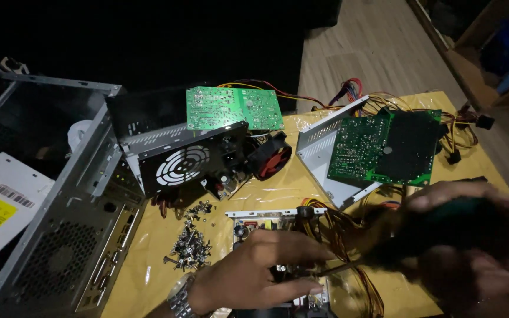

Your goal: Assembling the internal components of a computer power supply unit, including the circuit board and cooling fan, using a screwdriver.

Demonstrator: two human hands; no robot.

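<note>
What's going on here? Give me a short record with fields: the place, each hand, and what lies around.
Place: table under a yellow sheet, dim light
Left hand: wears a wristwatch, rests on an opened power supply unit
Right hand: blurred, grips a dark-handled screwdriver, its tip pointing toward the left hand
Screws: loose pile of screws left of the unit
Boards: two green circuit boards, one atop a black fan case, one on a silver case
Left edge: grey computer case
</note>
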